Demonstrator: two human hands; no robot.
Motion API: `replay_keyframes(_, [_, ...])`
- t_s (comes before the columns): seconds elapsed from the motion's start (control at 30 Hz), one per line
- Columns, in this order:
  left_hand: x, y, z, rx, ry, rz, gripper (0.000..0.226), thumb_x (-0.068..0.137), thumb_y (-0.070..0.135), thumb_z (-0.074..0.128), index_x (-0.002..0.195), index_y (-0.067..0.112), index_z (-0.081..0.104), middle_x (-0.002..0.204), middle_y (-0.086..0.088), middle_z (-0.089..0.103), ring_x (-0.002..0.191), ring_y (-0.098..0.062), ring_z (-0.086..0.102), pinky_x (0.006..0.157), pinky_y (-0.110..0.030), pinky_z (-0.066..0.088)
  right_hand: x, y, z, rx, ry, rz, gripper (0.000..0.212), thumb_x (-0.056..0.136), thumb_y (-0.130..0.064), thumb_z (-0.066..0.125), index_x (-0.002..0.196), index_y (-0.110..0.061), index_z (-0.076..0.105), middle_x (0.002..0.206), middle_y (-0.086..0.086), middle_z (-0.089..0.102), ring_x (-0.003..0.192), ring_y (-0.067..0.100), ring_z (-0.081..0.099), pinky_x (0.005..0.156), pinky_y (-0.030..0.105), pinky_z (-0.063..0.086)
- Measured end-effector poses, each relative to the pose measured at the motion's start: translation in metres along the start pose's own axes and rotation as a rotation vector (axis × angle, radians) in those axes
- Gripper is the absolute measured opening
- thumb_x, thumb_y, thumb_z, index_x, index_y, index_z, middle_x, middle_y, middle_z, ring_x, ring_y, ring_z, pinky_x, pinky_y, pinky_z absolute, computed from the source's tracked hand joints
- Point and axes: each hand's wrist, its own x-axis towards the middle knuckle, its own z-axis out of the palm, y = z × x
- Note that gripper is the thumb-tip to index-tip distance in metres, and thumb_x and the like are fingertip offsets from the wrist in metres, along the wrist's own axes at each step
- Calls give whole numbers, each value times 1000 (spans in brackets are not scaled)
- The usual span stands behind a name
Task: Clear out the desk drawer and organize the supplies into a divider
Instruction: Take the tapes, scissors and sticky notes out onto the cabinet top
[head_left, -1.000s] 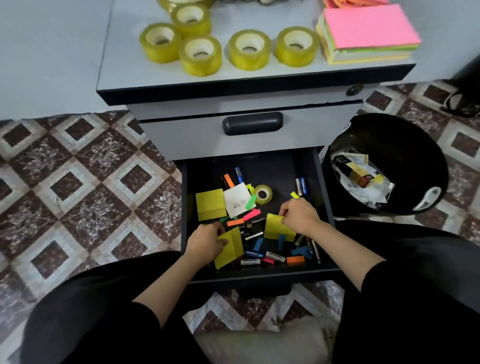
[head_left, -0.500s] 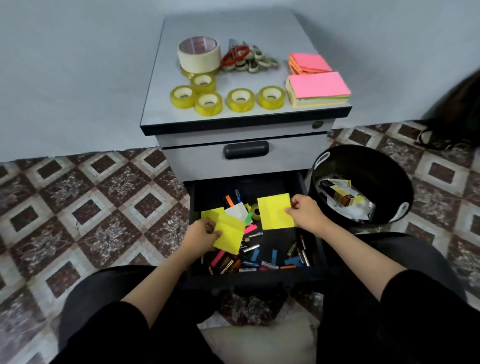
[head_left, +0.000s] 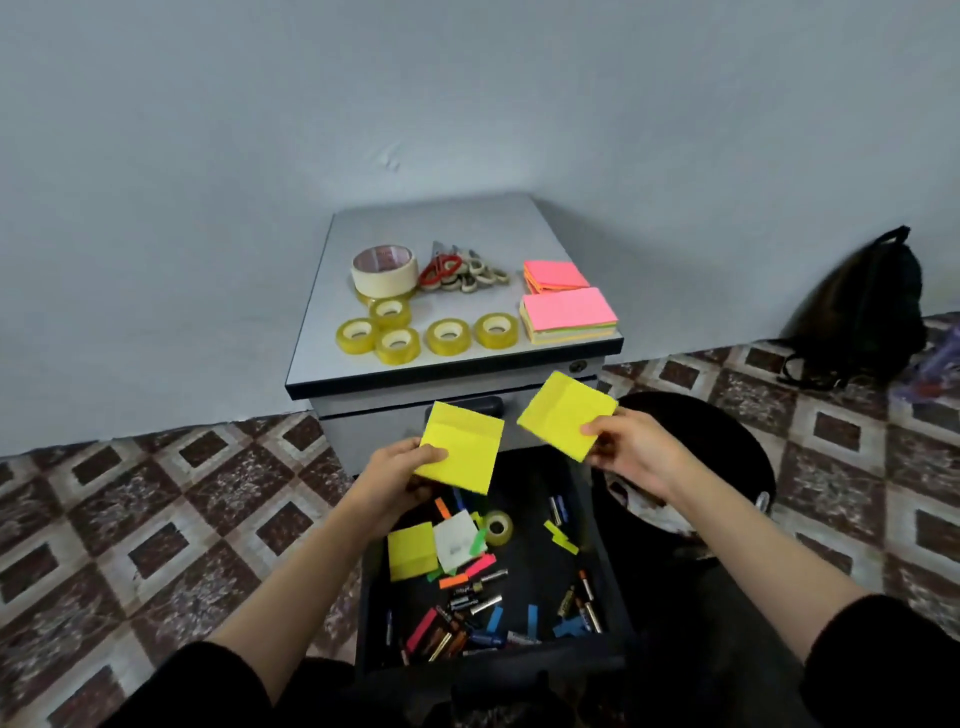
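Observation:
My left hand (head_left: 396, 475) pinches a yellow sticky-note pad (head_left: 461, 447) above the back of the open black drawer (head_left: 608, 587). My right hand (head_left: 631, 449) pinches a second yellow pad (head_left: 566, 415), held higher and to the right, in front of the cabinet's closed upper drawer. Inside the open drawer lie another yellow pad (head_left: 412, 551), a white note (head_left: 457, 540), a small tape roll (head_left: 497, 527), several batteries (head_left: 478, 605) and coloured page flags.
The grey cabinet top (head_left: 457, 218) carries several yellow tape rolls (head_left: 397, 343), a cream masking tape roll (head_left: 384, 269), scissors (head_left: 441, 267) and pink note stacks (head_left: 569, 314). A black bin (head_left: 727, 457) stands right of the drawer. A black backpack (head_left: 867, 306) leans on the wall.
Both hands lifted the yellow pads up out of the drawer toward the cabinet top. The head camera tilted upward, showing the whole cabinet and wall.

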Motion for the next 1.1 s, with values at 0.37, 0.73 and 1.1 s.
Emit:
replay_keyframes(0.37, [10, 45, 28, -45, -142, 10, 8, 94, 11, 52, 91, 5, 57, 67, -4, 62, 54, -11, 59, 49, -19, 47, -3, -24, -20, 247, -38, 48, 13, 98, -12, 44, 93, -6, 54, 68, 9, 64, 44, 16, 62, 44, 28, 54])
replay_keyframes(0.73, [69, 161, 61, -48, -153, 173, 10, 88, 3, 58, 82, 11, 59, 60, 0, 65, 43, -5, 55, 44, -13, 47, 22, -121, -45, 351, -32, -133, 27, 86, 16, 40, 90, -7, 53, 73, 9, 68, 55, 19, 69, 46, 33, 56])
replay_keyframes(1.1, [181, 199, 102, 65, -80, 98, 13, 92, 10, 55, 80, 5, 56, 49, 0, 62, 39, -7, 55, 42, -18, 50, 77, -106, -75, 427, 16, -41, 15, 95, 0, 41, 96, -8, 53, 81, 12, 63, 51, 19, 67, 42, 30, 54])
